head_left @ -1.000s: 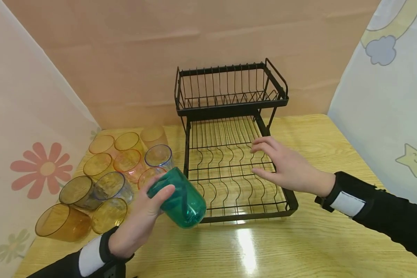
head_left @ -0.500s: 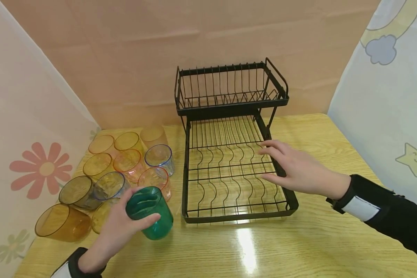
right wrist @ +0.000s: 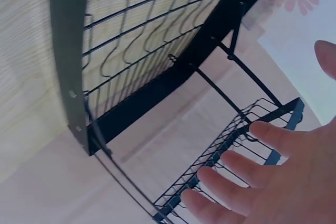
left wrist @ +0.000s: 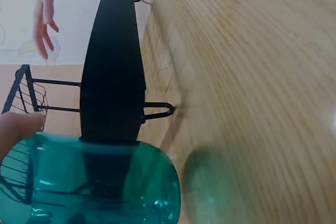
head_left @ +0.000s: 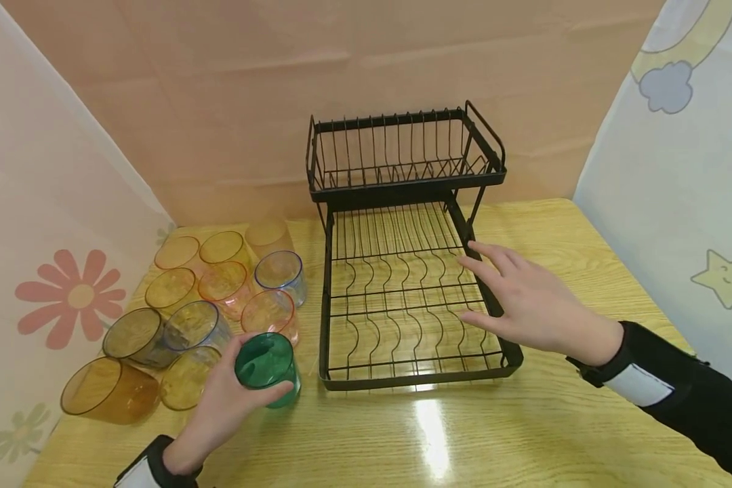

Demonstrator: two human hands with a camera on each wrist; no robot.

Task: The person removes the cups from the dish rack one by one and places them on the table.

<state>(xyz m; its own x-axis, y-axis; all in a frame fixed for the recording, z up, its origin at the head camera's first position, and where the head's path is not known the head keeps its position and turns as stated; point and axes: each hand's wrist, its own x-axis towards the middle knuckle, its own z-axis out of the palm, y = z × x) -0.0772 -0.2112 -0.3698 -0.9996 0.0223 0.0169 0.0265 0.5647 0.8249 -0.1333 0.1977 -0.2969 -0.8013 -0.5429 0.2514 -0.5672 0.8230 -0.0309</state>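
My left hand (head_left: 224, 401) grips a green see-through cup (head_left: 266, 362) around its side, with the thumb on the near side and its rim facing up. In the left wrist view the base of the green cup (left wrist: 105, 182) is very close to the tabletop; whether it touches cannot be told. To its left and behind it stand several tinted glasses, such as an orange-rimmed glass (head_left: 270, 315) and a yellow glass (head_left: 189, 379). My right hand (head_left: 533, 305) holds nothing and hovers over the right side of a black two-tier dish rack (head_left: 417, 381), fingers spread and relaxed.
A large amber glass (head_left: 112, 393) and a smoky glass (head_left: 137, 339) stand at the far left. The upper basket (head_left: 409, 186) of the rack rises at the back. Patterned cloth walls border the wooden table (head_left: 354, 440) on both sides.
My left hand has carried the green cup left and down from beside the rack, turning it from tilted to upright. My right hand has drawn slightly to the right.
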